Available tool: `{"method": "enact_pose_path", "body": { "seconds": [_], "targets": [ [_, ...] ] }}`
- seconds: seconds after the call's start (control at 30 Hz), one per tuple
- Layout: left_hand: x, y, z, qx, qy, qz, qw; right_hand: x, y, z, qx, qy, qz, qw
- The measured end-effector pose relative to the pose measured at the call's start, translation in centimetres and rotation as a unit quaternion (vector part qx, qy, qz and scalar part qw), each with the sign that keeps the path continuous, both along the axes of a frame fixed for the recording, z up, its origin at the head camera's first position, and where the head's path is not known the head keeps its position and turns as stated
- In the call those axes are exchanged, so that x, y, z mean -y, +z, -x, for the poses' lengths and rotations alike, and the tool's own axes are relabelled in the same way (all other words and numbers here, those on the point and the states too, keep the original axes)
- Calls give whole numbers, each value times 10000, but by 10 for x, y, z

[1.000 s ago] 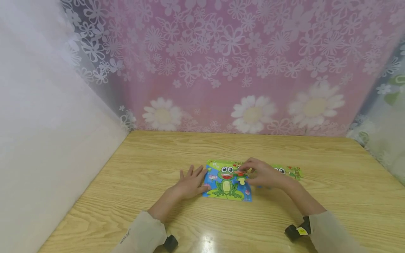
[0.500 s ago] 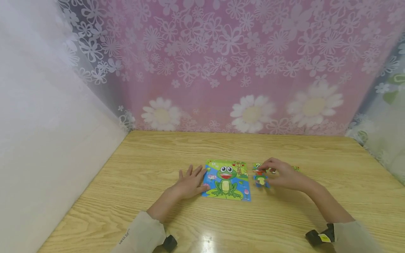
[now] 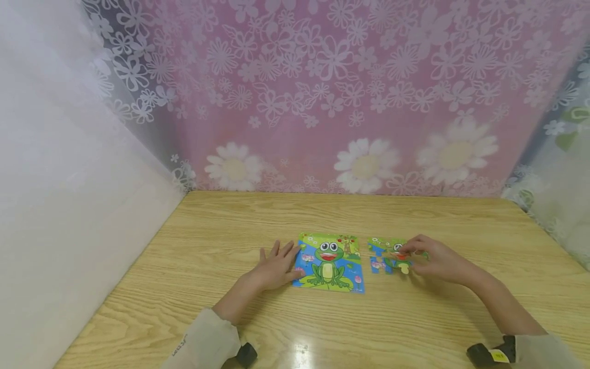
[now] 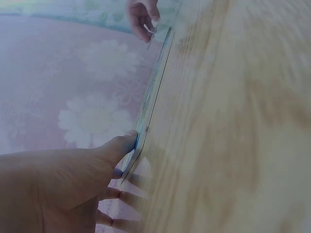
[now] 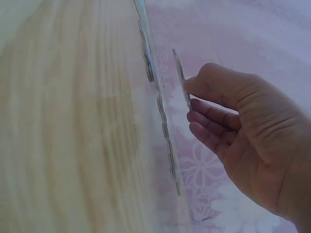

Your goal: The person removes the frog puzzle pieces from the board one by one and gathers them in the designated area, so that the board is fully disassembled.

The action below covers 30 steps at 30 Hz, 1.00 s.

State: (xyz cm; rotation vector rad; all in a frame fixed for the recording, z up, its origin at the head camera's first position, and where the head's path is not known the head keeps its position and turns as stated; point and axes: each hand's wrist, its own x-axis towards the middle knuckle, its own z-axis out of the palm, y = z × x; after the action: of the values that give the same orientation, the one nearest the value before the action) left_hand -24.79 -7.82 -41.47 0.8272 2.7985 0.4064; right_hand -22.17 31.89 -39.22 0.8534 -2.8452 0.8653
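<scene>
The frog picture (image 3: 328,279) lies flat on the table, a green frog on a lily pad. My left hand (image 3: 276,267) rests at its left edge with fingers spread; in the left wrist view, the thumb (image 4: 119,145) touches the edge of the picture. To its right is a partly assembled frog puzzle (image 3: 378,264). Over the puzzle, my right hand (image 3: 435,261) pinches a puzzle piece (image 3: 404,267) showing a red mouth and pale belly. In the right wrist view that piece (image 5: 180,73) is raised edge-on between thumb and fingers. The hand hides the puzzle's right part.
The wooden table (image 3: 230,220) reaches back to a pink flowered curtain (image 3: 295,102). A white wall-like sheet (image 3: 83,179) stands along the left side. Both wrists carry small black cameras, such as the right wrist camera (image 3: 490,354).
My right hand has moved right with the puzzle piece, from over the frog picture's right edge to over the puzzle. My left hand has stayed in place.
</scene>
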Motion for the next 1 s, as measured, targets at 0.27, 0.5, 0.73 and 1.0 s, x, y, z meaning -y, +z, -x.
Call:
{"method": "enact_pose_path", "body": {
  "seconds": [0.27,0.5,0.73,1.0],
  "targets": [
    [1,-2,1,31,13,-44,10000,-11,-9,-2,28,34,45,10000],
    [1,-2,1,71,-7,-126,9999,-16,-11,-2,347,10,157,9993],
    [0,-1,0,44,-21,-83,10000,-17,-10,-2,560,-40,106,9984],
    [0,-1,0,75,6,-124,9999,-18,-13,-2,512,-1,117,9986]
  ]
}}
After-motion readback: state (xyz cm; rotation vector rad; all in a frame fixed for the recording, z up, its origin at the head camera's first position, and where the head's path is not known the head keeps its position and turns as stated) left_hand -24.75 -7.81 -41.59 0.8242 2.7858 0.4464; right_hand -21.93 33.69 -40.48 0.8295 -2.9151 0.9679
